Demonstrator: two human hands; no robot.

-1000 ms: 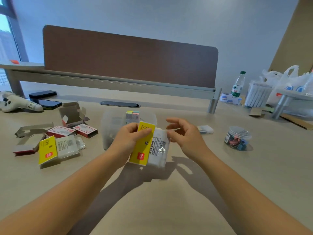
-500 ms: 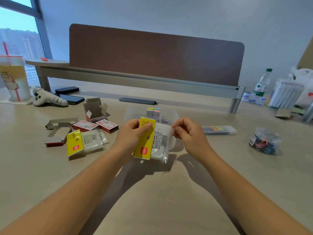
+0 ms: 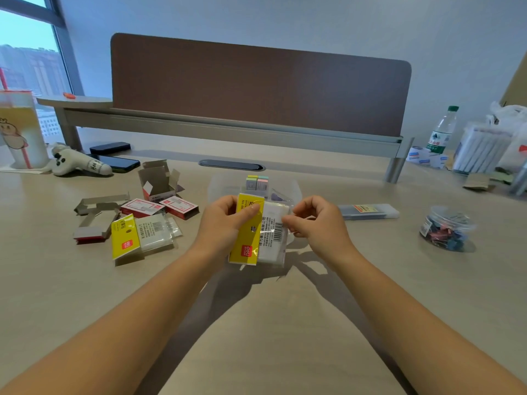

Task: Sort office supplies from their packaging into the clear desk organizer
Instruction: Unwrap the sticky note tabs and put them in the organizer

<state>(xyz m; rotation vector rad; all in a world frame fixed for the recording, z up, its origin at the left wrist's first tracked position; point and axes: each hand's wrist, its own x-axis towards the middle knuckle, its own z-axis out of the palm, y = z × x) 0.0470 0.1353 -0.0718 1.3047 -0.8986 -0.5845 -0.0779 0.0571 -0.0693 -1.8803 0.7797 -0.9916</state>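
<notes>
The left hand (image 3: 225,223) grips the yellow-and-clear packet (image 3: 258,235) above the desk (image 3: 285,323), thumb across its yellow side; the right hand (image 3: 316,223) pinches its clear edge, just before the clear organizer (image 3: 288,185).

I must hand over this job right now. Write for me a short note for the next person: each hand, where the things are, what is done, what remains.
Left hand: grips the yellow-headed packet above the desk.
Right hand: pinches the packet's clear right edge; it looks unopened.
Clear organizer: right behind the packet, with pastel sticky tabs standing inside.
Done: small cardboard boxes at left are opened.
Left: a second yellow packet, two red-and-white boxes, the long clear case and the jar of binder clips lie outside the organizer.
</notes>
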